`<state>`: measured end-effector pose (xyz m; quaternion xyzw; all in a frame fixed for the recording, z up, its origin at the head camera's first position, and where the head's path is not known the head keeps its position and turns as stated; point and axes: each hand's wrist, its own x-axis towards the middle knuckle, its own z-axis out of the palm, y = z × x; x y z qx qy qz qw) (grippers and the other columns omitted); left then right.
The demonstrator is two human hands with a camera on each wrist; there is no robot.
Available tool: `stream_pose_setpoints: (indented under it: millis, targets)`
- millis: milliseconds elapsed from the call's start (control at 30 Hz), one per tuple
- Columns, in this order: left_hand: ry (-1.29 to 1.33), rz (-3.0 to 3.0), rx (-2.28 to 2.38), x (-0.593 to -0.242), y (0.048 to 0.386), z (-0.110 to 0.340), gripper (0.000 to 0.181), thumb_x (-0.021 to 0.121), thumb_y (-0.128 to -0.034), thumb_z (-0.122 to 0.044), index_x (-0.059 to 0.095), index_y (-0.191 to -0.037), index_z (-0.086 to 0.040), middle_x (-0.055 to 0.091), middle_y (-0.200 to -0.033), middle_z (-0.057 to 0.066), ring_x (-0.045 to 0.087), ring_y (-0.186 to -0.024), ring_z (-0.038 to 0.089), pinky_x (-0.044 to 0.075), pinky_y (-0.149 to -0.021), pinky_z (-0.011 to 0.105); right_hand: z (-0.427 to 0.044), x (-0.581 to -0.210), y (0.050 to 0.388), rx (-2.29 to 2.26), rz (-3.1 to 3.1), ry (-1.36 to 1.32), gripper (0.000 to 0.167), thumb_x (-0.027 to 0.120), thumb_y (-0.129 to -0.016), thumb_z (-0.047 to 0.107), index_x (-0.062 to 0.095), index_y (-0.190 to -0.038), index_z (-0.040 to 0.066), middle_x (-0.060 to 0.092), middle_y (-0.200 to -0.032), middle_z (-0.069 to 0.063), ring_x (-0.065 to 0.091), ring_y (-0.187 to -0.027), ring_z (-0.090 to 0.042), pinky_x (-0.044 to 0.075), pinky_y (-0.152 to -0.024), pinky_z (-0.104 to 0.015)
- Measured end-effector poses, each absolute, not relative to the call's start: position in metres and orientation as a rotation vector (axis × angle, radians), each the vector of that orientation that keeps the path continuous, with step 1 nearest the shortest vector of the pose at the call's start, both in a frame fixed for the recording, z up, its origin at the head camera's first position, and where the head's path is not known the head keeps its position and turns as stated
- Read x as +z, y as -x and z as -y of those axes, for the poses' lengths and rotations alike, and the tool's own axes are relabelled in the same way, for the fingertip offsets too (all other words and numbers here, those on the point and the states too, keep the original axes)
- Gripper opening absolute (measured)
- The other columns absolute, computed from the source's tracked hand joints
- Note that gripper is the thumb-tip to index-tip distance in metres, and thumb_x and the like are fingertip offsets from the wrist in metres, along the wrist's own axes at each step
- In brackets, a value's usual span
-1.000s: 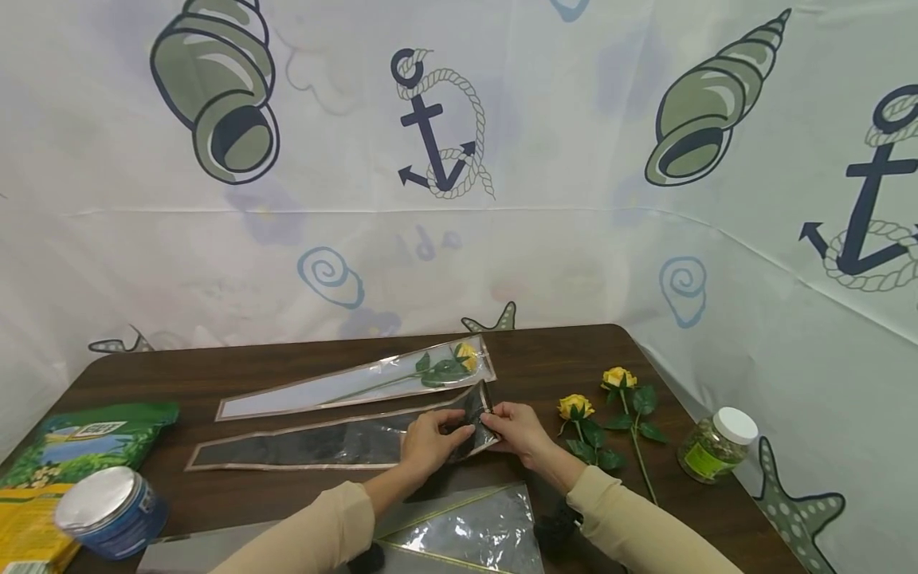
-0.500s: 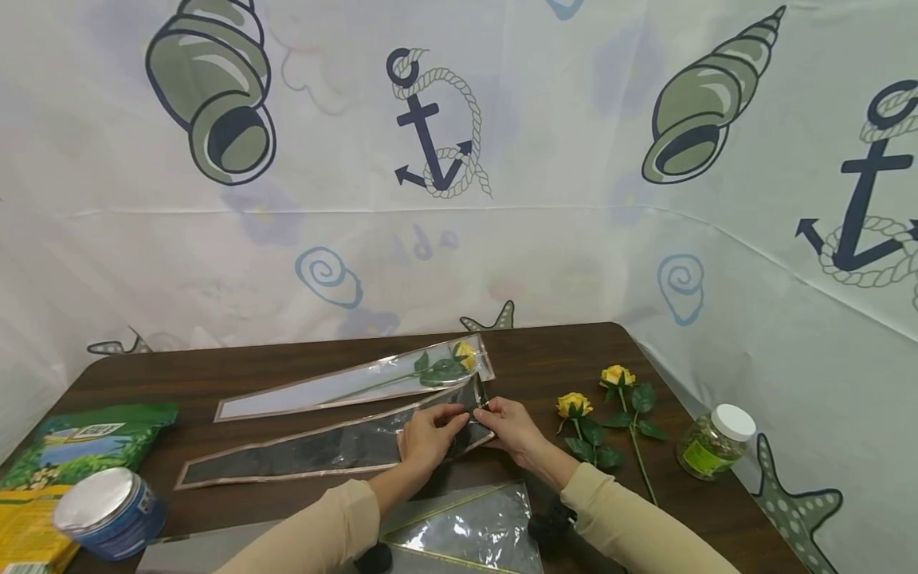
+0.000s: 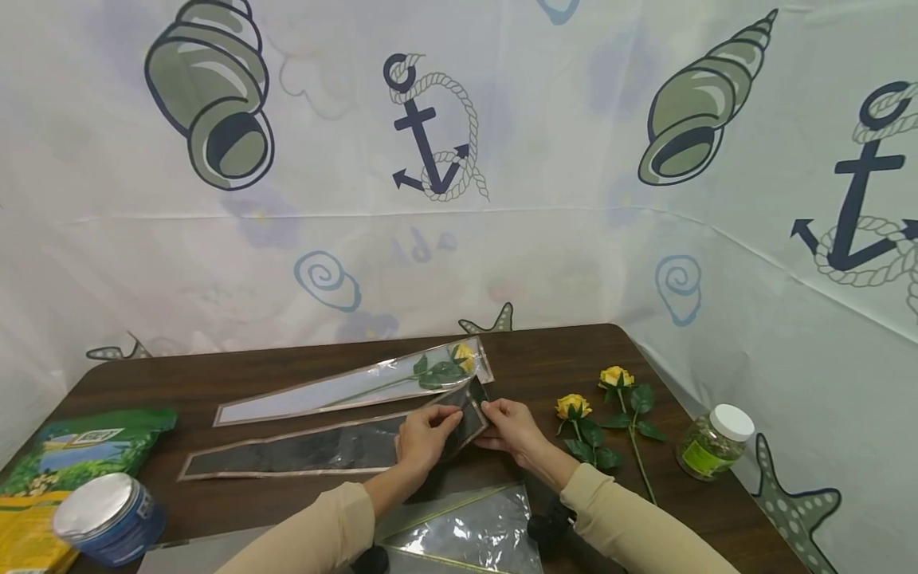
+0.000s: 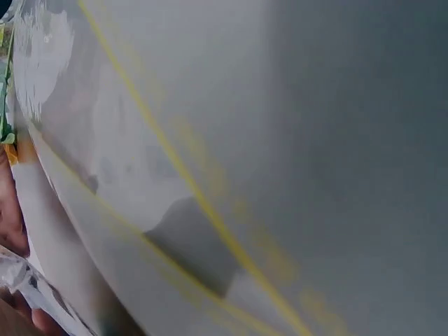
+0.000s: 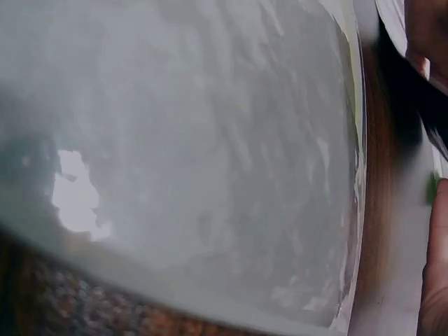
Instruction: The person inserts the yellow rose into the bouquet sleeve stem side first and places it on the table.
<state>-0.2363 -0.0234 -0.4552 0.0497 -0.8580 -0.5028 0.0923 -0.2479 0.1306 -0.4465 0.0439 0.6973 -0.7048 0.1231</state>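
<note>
A long dark sleeve with a pinkish border (image 3: 308,451) lies across the table, its wide right end lifted and bent. My left hand (image 3: 421,438) pinches that end between thumb and fingers. At its right edge my right hand (image 3: 515,430) grips the corner with thumb and fingertips. Behind it lies a white sleeve (image 3: 287,399) with a yellow rose (image 3: 464,356) inside. In the left wrist view, fingers (image 4: 10,210) show at the left edge; the right wrist view shows part of a hand (image 5: 435,266) at its right edge.
Clear sleeves with yellow lines (image 3: 466,526) lie at the front. Two yellow roses (image 3: 573,406) and a lidded jar (image 3: 715,442) are on the right. Green and yellow bags (image 3: 93,446) and a blue tin (image 3: 111,518) stand at the left.
The thumbs have moved apart at the dark sleeve's end, my left hand slightly leftward. The sleeve's narrow left end dropped toward me, then shifted slightly back.
</note>
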Motion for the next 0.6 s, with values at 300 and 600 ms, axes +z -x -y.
stream_pose_setpoints:
  millis: [300,600]
  targets:
    - [0.051,2.408,-1.714,-0.454,0.24,0.033,0.013,0.073,-0.0816,-0.018,0.075,-0.088,-0.007,0.072,-0.086,0.006,0.06,-0.076,0.006,0.044,-0.067,0.02,-0.134,-0.447,0.257,-1.994,-2.074,-0.247,0.017,0.051,-0.095,0.009,0.056,-0.096,-0.007,0.068,-0.074,-0.01,0.068,-0.063,-0.019,0.056,-0.063,-0.036]
    - [0.017,2.358,-1.855,-0.45,0.242,0.041,0.016,0.074,-0.0813,-0.017,0.074,-0.09,-0.004,0.072,-0.092,0.009,0.059,-0.077,0.005,0.045,-0.065,0.016,-0.139,-0.448,0.26,-1.937,-2.101,-0.248,0.017,0.051,-0.095,0.009,0.056,-0.098,-0.007,0.068,-0.075,-0.015,0.067,-0.061,-0.019,0.055,-0.057,-0.031]
